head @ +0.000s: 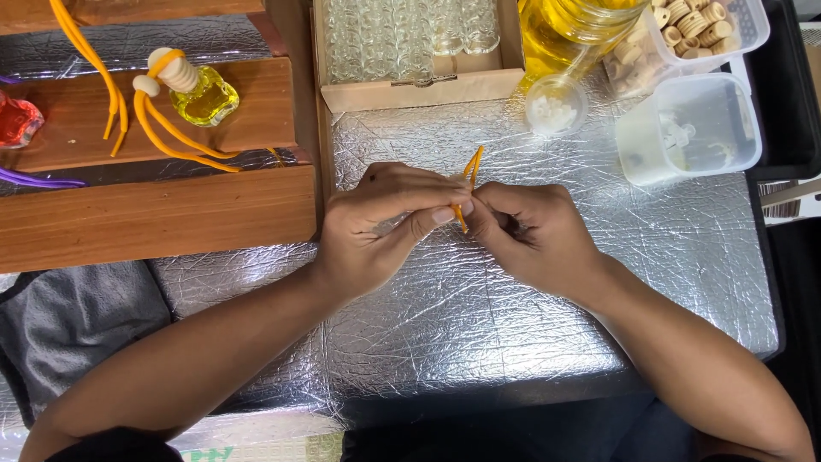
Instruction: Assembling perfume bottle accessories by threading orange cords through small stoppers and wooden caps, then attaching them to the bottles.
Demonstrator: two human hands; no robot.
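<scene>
One orange cord (469,181) sits at the centre of the frame, pinched between both hands; its two ends project upward from the fingers. The left hand (380,224) is closed, thumb and forefinger pressed on the cord. The right hand (532,231) is closed likewise, fingertips gripping the same cord from the opposite side. The two hands touch at the fingertips above the silver foil work surface (513,316).

Upper left of the frame: one wooden rack (154,214) carries one filled yellow glass bottle (203,96) with a wooden cap and an orange cord attached; one red bottle (15,121) is cut by the left edge. Top centre: one cardboard box (410,85) holds rows of empty clear bottles; the count cannot be told. Upper right: one large jar of yellow liquid (569,30), one small clear cup of white plugs (556,107), and two plastic tubs, one (701,30) holding wooden caps, the other (688,128) nearly empty
</scene>
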